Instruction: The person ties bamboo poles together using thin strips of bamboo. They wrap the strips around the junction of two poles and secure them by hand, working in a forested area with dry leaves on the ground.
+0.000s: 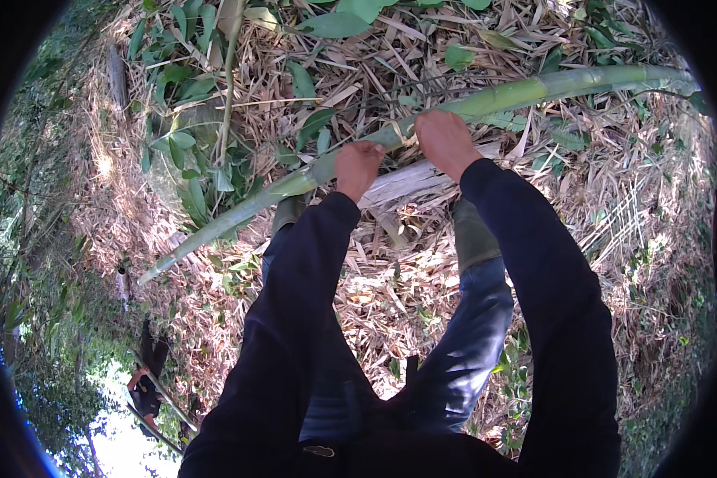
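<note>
A long green bamboo stalk (518, 95) lies slanted across the ground, from upper right down to its thin tip at lower left. My left hand (357, 167) is closed around the stalk near its middle. Just to the right, my right hand (446, 142) grips the same stalk, fingers wrapped over it beside a pale dry sheath (410, 182). Both forearms are in dark sleeves. My legs in blue trousers and green boots (474, 235) stand just below the stalk.
Dry bamboo leaves and straw (613, 231) cover the sloping ground. Green leafy plants (183, 143) grow at upper left beside a thin upright stem (229, 80). Trees and bright sky show at lower left.
</note>
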A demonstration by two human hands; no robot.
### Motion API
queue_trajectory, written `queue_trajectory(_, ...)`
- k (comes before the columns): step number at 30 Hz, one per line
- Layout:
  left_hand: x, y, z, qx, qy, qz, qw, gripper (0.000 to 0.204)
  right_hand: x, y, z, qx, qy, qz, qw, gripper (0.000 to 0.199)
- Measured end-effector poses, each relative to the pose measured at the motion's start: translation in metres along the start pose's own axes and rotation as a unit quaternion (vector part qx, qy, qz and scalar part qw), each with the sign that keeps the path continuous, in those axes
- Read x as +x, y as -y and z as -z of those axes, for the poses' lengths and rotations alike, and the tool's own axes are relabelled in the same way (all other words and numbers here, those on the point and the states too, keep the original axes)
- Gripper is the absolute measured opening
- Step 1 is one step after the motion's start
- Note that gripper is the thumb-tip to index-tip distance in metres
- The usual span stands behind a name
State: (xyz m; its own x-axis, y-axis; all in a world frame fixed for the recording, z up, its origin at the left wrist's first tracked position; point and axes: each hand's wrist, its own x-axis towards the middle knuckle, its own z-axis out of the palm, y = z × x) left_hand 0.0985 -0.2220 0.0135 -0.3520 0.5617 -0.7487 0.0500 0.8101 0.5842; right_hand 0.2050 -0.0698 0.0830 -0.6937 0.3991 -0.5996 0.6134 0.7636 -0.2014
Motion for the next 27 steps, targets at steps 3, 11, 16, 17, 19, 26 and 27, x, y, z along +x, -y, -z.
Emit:
queue_trajectory(3, 0.003, -0.004, 0.007, 0.002, 0.046, -0.011, 0.999, 0.023, 0.009, 0.026, -0.008, 0.072, -0.019, -0.072, 0.995, 0.010)
queue_trajectory(11, 0.023, -0.005, 0.022, -0.256, 0.148, 0.154, 0.943, 0.027, -0.023, 0.115, -0.080, 0.309, -0.175, -0.301, 0.885, 0.017)
queue_trajectory(16, 0.004, -0.014, 0.000, 0.085, 0.063, -0.092, 0.990, 0.026, -0.038, 0.094, -0.135, 0.579, -0.274, -0.332, 0.692, 0.017)
queue_trajectory(17, -0.002, -0.020, -0.005, 0.144, 0.030, -0.080, 0.986, 0.022, -0.040, 0.086, -0.142, 0.573, -0.278, -0.311, 0.706, 0.016)
queue_trajectory(19, -0.015, -0.030, -0.023, 0.209, 0.023, -0.063, 0.976, 0.020, -0.044, 0.066, -0.165, 0.543, -0.304, -0.258, 0.739, 0.015)
queue_trajectory(26, -0.010, -0.002, -0.069, -0.086, -0.041, 0.048, 0.994, 0.022, -0.032, 0.040, -0.188, 0.501, -0.392, -0.229, 0.737, 0.015)
queue_trajectory(27, -0.010, -0.004, -0.075, -0.133, -0.053, 0.091, 0.986, 0.020, -0.031, 0.040, -0.195, 0.480, -0.421, -0.241, 0.731, 0.017)
